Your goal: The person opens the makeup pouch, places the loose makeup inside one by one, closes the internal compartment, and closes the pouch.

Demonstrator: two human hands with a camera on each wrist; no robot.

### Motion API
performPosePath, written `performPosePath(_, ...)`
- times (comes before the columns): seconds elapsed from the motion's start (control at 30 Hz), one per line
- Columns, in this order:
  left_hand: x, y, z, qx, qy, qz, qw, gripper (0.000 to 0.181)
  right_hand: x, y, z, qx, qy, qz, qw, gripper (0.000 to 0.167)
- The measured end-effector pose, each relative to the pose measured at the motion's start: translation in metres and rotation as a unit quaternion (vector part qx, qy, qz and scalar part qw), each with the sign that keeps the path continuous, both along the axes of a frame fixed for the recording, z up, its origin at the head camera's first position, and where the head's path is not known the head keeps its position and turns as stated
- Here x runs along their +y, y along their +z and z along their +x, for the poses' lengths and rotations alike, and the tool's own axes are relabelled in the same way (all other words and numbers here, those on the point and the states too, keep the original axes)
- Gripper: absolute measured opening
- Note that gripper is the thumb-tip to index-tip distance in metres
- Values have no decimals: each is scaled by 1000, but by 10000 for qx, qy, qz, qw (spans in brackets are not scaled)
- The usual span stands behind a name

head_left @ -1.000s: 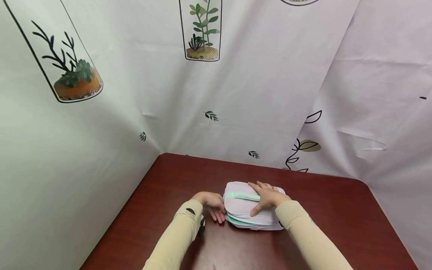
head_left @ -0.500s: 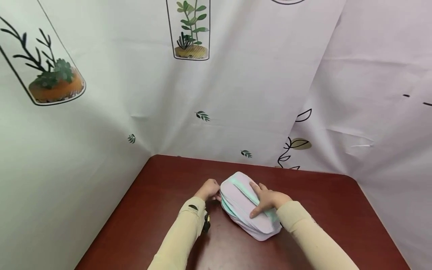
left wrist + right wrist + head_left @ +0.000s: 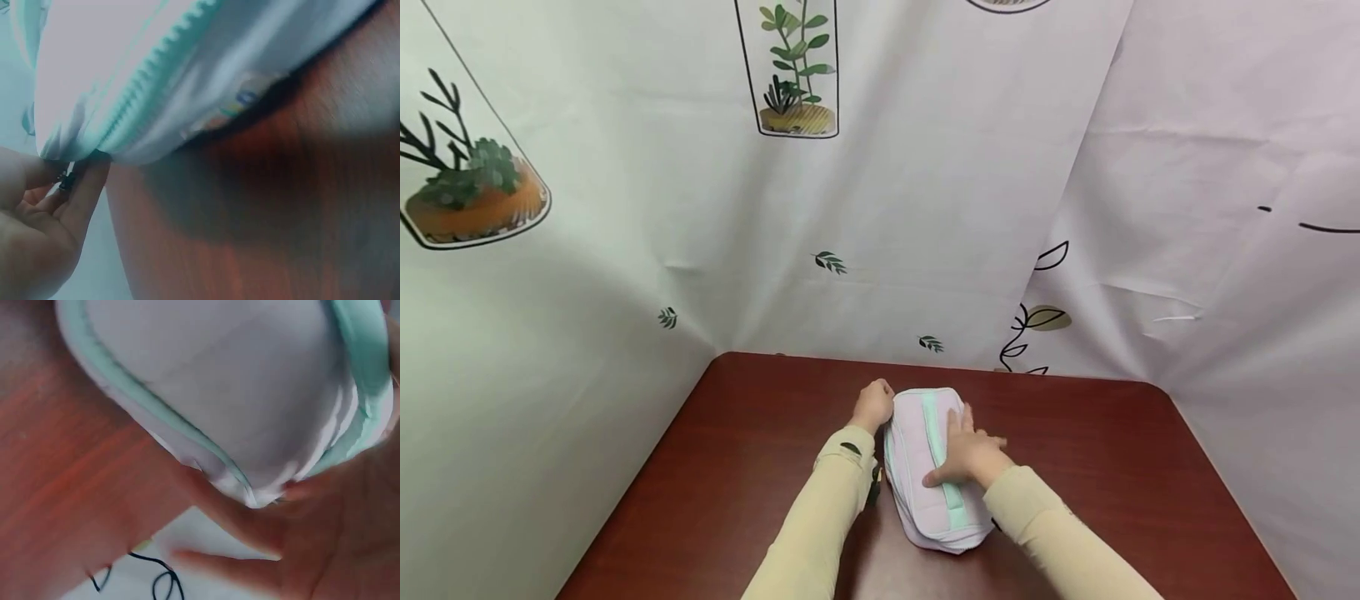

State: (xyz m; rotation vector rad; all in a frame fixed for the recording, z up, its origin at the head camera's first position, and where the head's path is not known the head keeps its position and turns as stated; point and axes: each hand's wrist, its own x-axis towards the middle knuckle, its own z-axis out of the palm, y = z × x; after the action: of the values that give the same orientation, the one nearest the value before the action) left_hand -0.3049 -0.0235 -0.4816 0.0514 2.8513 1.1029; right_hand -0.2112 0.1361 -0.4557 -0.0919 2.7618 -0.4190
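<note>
A lilac zip pouch (image 3: 916,471) lies on the table with its long side pointing away from me. A mint handle strap (image 3: 933,425) runs along its top. At the far left corner is my left hand (image 3: 874,404); in the left wrist view, its thumb and finger pinch a small dark zipper pull (image 3: 67,181) at the end of the mint zipper (image 3: 140,81). My right hand (image 3: 972,457) rests on the pouch's top with fingers spread, thumb across the strap. In the right wrist view, its straight fingers (image 3: 237,569) reach past the pouch's corner.
The dark red wooden table (image 3: 760,467) extends around the pouch on all sides. A pale fabric wall (image 3: 880,317) printed with plants stands behind the table and on its left. A dark device (image 3: 874,483) sits at my left wrist.
The pouch has turned from lying crosswise to pointing away from me. My left hand has moved farther away along with its corner; the right hand has stayed on top. The view has shifted right.
</note>
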Motion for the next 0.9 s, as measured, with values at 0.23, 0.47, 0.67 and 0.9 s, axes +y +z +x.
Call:
performPosePath(0.23,-12,-8,4,312,-428,-414,9977,13,1,-21,-1,403,454,-539,9967,124)
performPosePath(0.47,-32,1,2,71,-864,-750,9934,19,-2,-19,-8,355,322,-34,9988,121)
performPosePath(0.67,-45,3,10,-607,-1333,-427,9883,17,-4,-15,-13,324,167,186,9992,121)
performPosePath(0.9,-53,3,29,-1183,-2074,311,9706,16,-7,-15,-16,265,136,193,9994,124)
